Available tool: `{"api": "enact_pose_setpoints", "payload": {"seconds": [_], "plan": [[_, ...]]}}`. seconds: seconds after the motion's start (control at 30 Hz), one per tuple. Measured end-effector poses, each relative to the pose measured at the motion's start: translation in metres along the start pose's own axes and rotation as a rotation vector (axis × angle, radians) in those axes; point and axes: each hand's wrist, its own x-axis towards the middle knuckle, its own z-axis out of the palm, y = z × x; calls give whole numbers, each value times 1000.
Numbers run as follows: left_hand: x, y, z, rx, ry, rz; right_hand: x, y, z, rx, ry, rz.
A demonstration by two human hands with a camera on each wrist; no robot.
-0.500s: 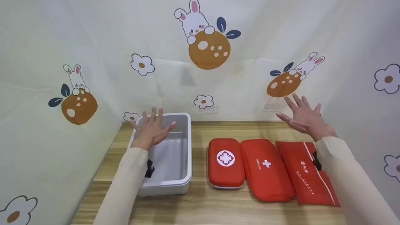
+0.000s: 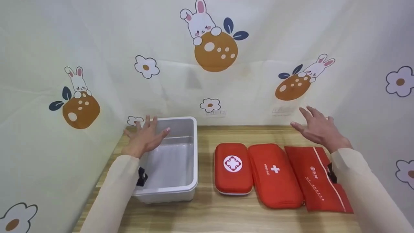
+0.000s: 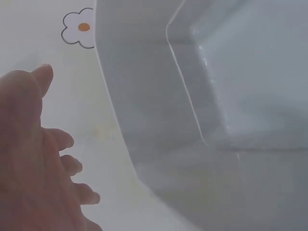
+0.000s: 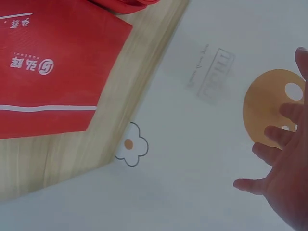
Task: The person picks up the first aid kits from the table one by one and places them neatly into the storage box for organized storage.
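Note:
My left hand [image 2: 144, 139] hovers over the left rim of a light grey plastic bin [image 2: 195, 155], fingers spread and holding nothing. In the left wrist view the bin's inner wall [image 3: 144, 96] lies to the right of the fingers. My right hand [image 2: 320, 131] is raised above the far end of a flat red pouch [image 2: 310, 171] with white print, its fingers spread too. Left of that pouch lie a red soft first aid bag [image 2: 275, 187] with a white cross and a smaller red hard case [image 2: 233, 181] with a round white emblem.
The wooden tabletop [image 2: 226, 216] carries the bin on the left and the red kits in a row on the right. A pale curtain [image 2: 265, 42] printed with rabbits and flowers encloses the back and both sides.
My left hand has moved left, from over the bin's interior to its left rim. The right hand has dropped slightly and shifted a little right. The bin and red kits stay put.

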Motion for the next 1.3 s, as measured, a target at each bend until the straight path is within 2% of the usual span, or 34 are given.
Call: {"api": "enact_pose_setpoints", "payload": {"seconds": [0.3, 0.5, 0.73, 0.87, 1.1, 1.3], "plan": [[-15, -22, -14, -30, -50, 16, -12, 20, 21, -28, 21, -17], [-26, -47, -15, -127, -62, -20, -21, 35, 37, -10, 11, 5], [-37, -73, -14, -160, -66, -31, -33, 58, 52, 57, -68, 92], [-40, -81, -10, -234, -122, -55, -41, 73, 61, 87, -98, 161], [-40, -92, -5, -367, -206, -66, -48, 92, 78, 233, -240, 331], [-41, -98, 1, -419, -222, -13, -55, 102, 91, 218, -301, 337]]}}
